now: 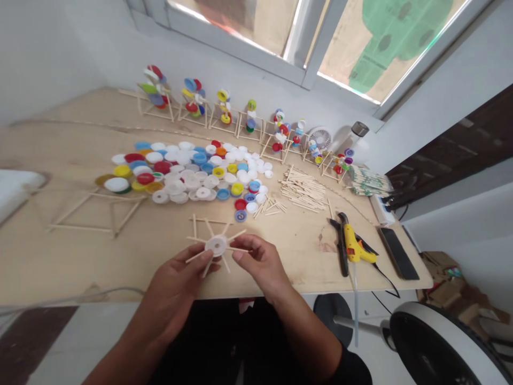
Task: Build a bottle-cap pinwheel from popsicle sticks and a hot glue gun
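Note:
A wheel made of a white bottle cap (216, 245) with several thin wooden sticks fanning out from it is held above the table's front edge. My left hand (180, 278) grips the cap and its lower left sticks, with the thumb on the cap's rim. Between thumb and fingers, my right hand (262, 262) pinches one stick on the wheel's right side. Just behind the wheel lies a flat piece of joined wooden sticks (195, 227).
Many coloured bottle caps (184, 171) and a pile of wooden sticks (302, 188) cover the middle. Finished cap wheels on stick frames (192, 101) line the wall. To the right lie a yellow glue gun (355, 246) and a phone (398, 252); a stick frame (84, 229) stands left.

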`<state>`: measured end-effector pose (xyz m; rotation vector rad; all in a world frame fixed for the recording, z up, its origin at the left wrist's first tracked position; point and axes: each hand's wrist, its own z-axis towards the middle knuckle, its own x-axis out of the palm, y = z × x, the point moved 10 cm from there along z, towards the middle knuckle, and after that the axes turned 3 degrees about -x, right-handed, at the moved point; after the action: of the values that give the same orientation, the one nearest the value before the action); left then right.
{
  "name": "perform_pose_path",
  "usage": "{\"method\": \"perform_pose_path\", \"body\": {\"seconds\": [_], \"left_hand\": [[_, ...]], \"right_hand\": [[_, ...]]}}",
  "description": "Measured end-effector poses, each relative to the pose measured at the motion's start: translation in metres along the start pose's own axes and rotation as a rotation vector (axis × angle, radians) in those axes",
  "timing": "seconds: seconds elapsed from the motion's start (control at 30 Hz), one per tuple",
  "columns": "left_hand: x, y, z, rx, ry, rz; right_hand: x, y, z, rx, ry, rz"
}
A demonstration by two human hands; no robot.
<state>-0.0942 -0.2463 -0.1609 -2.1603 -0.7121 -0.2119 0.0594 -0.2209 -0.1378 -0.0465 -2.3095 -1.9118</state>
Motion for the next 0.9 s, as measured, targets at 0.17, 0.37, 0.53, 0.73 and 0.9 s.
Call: {"method": "perform_pose_path", "body": {"seconds": [0.17,0.37,0.53,0.73,0.9], "left_hand": [[0.027,0.011,0.003,0.004,0.124,0.204],[0.004,-0.019,0.010,0.316,-0.047,0.477],[0.002,-0.075,0.003,0.813,-0.214,0.924],[0.056,-0.080,0.022,0.966,-0.008,1.302],[0.087,-0.068,0.031,0.937,0.020,1.599]], "right_hand": [[-0.016,-0.007,0.000,0.088,-0.044,0.074],[-0.060,0.007,0.008,0.012,-0.116,-0.178],[-0.071,0.024,0.021,-0.087,-0.031,-0.525],[-0.064,0.036,0.030,-0.191,0.005,-0.923],[-0.086,0.054,0.028,-0.316,-0.159,-1.176]]}}
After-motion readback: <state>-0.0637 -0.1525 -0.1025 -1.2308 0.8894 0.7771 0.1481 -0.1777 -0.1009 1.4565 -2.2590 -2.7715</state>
